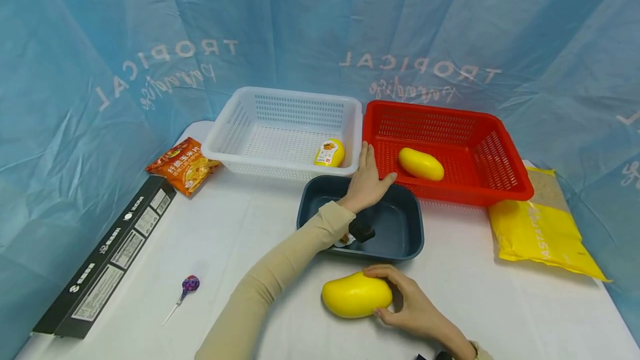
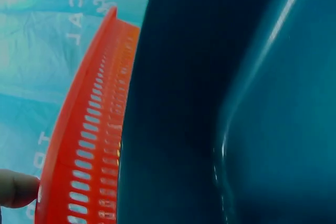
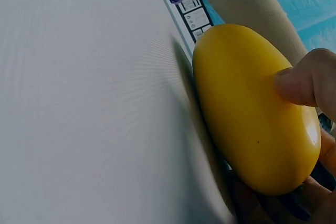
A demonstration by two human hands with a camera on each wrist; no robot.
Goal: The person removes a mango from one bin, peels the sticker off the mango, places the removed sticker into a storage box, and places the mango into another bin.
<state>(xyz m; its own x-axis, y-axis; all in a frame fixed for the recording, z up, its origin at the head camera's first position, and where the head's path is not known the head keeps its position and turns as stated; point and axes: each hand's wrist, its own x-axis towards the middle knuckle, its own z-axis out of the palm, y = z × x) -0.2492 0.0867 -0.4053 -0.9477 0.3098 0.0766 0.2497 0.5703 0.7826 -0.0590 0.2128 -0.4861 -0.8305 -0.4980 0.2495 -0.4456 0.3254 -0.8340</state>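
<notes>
My right hand grips a yellow mango by its right end, low over the white table in front of the dark blue tub. In the right wrist view the thumb presses the smooth side of the mango, while other fingers curl beneath it. My left hand reaches across the tub, fingers extended where the white basket and red basket meet. One fingertip appears against the red basket's rim in the left wrist view.
A labelled mango lies in the white basket, another mango in the red one. An orange snack bag, long black box and lollipop lie left. A yellow packet is at right. The left forearm hides part of the tub.
</notes>
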